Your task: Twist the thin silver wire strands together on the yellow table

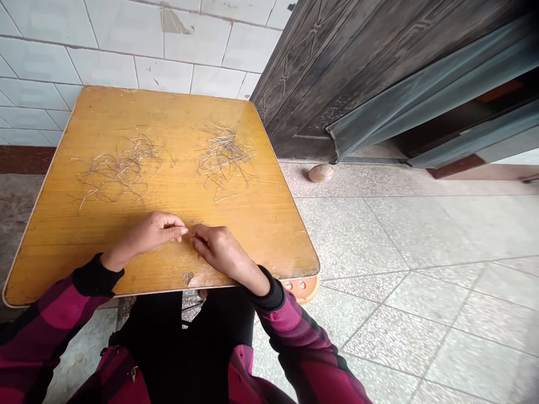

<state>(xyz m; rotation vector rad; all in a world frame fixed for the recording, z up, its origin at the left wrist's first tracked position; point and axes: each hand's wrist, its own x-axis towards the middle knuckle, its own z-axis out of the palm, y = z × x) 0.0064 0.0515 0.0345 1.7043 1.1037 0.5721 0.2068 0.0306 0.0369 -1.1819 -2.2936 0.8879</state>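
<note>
My left hand [158, 231] and my right hand [214, 244] meet near the front edge of a wooden table [177, 112]. Both are closed in a pinch, fingertips nearly touching. Between them shows a short bit of thin wire [190, 233], mostly hidden by the fingers. A faint strand end also pokes out below my left fingers. Beyond my left hand lies a loose tangle of thin wires [122, 168]. Another heap of thin wires [225, 151], some silvery, rests farther back, beyond my right hand.
White wall tiles [118, 28] border the table's far side. To the right stand a dark carved door [320, 67] and a grey-green curtain [379, 118]. A worn ball [320, 173] lies on the speckled tile floor [357, 235]. An orange plastic edge [309, 288] juts out below the table's near right corner.
</note>
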